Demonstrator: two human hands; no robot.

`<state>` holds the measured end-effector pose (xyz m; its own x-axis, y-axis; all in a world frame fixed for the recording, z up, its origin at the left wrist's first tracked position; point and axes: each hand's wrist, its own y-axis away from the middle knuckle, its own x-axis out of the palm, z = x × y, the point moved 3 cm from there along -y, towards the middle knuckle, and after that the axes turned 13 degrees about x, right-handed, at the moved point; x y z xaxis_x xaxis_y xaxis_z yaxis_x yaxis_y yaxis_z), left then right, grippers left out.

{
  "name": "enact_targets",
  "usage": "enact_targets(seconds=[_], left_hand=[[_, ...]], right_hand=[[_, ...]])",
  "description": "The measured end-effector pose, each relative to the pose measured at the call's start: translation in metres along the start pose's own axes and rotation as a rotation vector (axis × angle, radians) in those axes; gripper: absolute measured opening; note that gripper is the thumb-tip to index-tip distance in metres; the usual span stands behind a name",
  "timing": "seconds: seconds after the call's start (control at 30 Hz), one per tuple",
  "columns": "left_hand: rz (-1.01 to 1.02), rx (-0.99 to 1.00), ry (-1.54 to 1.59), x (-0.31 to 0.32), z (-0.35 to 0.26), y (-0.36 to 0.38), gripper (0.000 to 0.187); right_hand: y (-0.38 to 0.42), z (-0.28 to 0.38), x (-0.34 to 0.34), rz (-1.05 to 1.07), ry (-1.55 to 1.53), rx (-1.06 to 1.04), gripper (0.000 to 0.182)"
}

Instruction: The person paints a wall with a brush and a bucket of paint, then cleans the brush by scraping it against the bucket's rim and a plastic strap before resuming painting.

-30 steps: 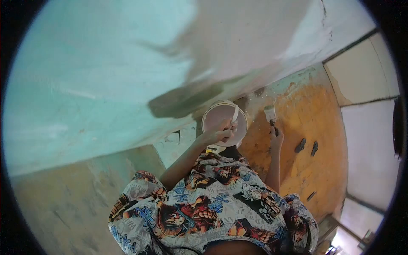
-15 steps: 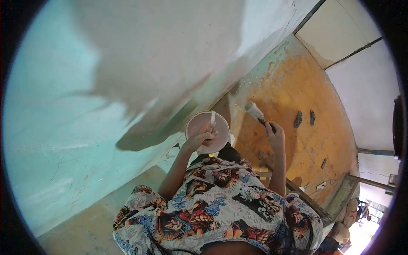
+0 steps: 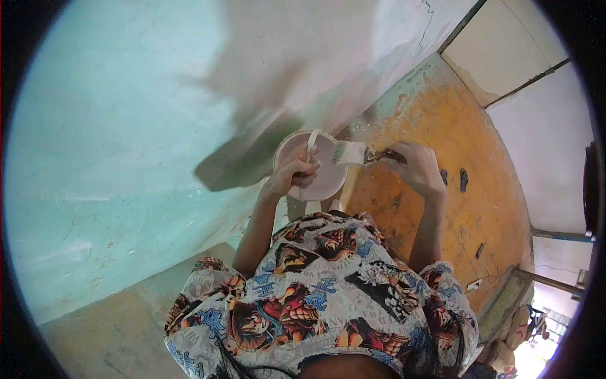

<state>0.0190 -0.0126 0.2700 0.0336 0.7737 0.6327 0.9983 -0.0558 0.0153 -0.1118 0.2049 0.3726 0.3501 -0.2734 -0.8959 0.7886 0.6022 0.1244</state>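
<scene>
Okay, the left hand (image 3: pixel 297 174) has its fingers curled around the white handle (image 3: pixel 312 139) of the bucket (image 3: pixel 328 174), its round mouth just below them! Opposite those fingers, the right hand (image 3: pixel 413 165) grips the paintbrush (image 3: pixel 353 153) by its handle, pale bristles beyond the fingertips, overlapping the bucket's rim from this view.

The shirt (image 3: pixel 338 287) reads "WA"; its other lettering blurs.

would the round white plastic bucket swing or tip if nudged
The round white plastic bucket would probably swing, seemingly hung by its white strap handle from the left hand. It might tip, as only that hand steadies it.
</scene>
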Motion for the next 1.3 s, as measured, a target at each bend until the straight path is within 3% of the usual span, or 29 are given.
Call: enact_targets(seconds=[0.17,0.3,0.5,0.8,1.03,1.1,1.2,1.3], left_hand=[[0.04,0.078,0.068,0.003,-0.011,-0.017,0.029],[0.078,0.116,0.076,0.006,-0.021,-0.03,0.03],[0.142,0.097,0.152,0.009,-0.029,-0.036,0.028],[0.178,0.114,0.152,0.024,-0.036,-0.041,0.027],[0.177,0.094,0.141,0.029,-0.037,-0.048,0.026],[0.173,0.1,0.15,0.031,-0.036,-0.049,0.026],[0.169,0.096,0.153,0.032,-0.036,-0.052,0.025],[0.146,0.073,0.165,0.036,-0.035,-0.051,0.024]], right_hand=[[-0.016,0.016,0.008,0.009,0.104,-0.181,0.016],[-0.035,0.03,0.041,-0.004,0.458,-0.254,0.007],[-0.046,0.048,0.075,-0.012,0.49,-0.514,0.007],[-0.058,0.057,0.099,0.031,0.58,-0.549,0.014],[-0.065,0.052,0.107,-0.125,0.376,-0.614,0.012],[-0.072,0.046,0.122,-0.045,0.492,-0.572,0.013],[-0.083,0.034,0.14,-0.23,0.221,-0.569,0.012],[-0.081,0.03,0.148,-0.175,0.364,-0.576,0.01]])
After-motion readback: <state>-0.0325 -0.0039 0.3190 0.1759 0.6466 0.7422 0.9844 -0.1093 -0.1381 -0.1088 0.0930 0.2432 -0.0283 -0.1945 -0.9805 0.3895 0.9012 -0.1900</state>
